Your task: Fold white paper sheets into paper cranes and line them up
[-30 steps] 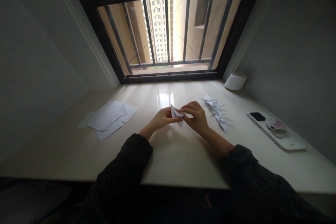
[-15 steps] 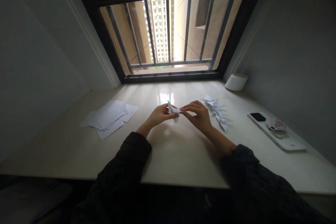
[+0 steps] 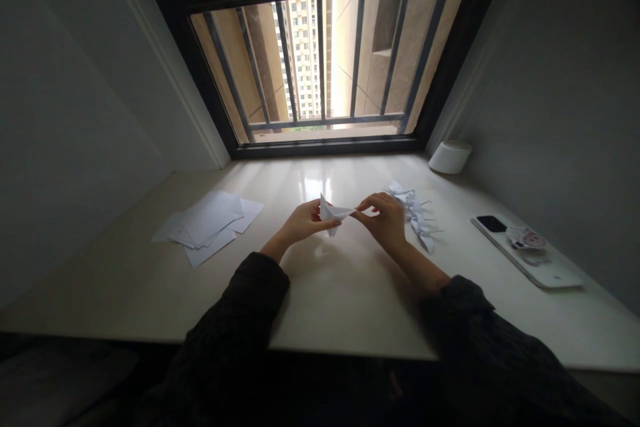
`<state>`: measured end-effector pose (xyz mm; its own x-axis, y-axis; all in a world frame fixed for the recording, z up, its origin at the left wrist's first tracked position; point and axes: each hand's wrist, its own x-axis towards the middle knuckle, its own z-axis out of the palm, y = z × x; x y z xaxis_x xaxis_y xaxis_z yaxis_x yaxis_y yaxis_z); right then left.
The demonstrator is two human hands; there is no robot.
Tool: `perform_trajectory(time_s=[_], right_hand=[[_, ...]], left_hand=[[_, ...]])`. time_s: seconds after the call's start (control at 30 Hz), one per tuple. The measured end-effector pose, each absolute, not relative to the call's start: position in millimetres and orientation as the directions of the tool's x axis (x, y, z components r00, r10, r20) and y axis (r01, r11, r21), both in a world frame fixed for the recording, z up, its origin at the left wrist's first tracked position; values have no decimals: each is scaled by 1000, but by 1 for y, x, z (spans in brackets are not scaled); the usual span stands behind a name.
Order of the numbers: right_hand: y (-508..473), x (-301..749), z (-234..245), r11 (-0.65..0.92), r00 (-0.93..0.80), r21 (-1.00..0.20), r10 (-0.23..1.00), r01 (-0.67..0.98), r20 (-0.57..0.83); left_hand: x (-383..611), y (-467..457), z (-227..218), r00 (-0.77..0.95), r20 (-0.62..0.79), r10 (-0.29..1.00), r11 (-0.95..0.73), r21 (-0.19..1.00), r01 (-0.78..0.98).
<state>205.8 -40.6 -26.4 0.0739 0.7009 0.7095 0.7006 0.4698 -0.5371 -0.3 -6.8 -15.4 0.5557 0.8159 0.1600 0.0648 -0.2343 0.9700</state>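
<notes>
A folded white paper crane (image 3: 334, 212) is held above the counter, between my two hands. My left hand (image 3: 303, 222) pinches its body, with the thumb in front and the fingers partly hidden behind the paper. At the crane's right, my right hand (image 3: 384, 219) grips the thin pointed tip between thumb and forefinger. Several finished-looking paper cranes (image 3: 413, 210) lie in a row just beyond my right hand, which hides part of them. Off to the left is a loose stack of white paper sheets (image 3: 210, 219).
The glossy pale counter (image 3: 345, 307) reaches to a barred window (image 3: 320, 67). A phone (image 3: 525, 250) with a cartoon grip lies at the right. In the back right corner stands a white rounded object (image 3: 450, 156). Walls close in both sides.
My right hand has moved slightly right, fingers now at the crane's outer tip. More of the pointed part shows between the hands. My left hand stays nearly still.
</notes>
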Motion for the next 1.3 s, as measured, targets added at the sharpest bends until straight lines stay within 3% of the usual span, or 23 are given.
perform_trajectory(time_s=[0.2,0.33,0.5,0.7,0.9,1.03,1.3], right_hand=[[-41,200,-24,612,-73,-568,713,551,697],[-39,198,-29,630,-122,-616,739,473,662],[-40,197,-31,604,-71,-629,746,490,662],[-40,198,-29,654,-108,-527,676,543,729],[-37,202,-35,649,-159,-387,619,655,769],[-37,202,-36,651,-166,-376,614,660,772],[-40,202,-32,648,-157,-377,612,662,775]], left_hand=[[-4,-1,-18,404,229,886,-320,931,175],[-4,1,-23,393,257,883,-368,899,238],[-1,-3,-22,406,278,870,-416,858,303],[2,-9,-17,396,265,879,-417,830,371],[8,-10,-19,401,101,911,-229,931,284],[12,-9,-21,431,-20,902,-61,983,172],[11,-9,-17,454,-45,890,-42,983,179]])
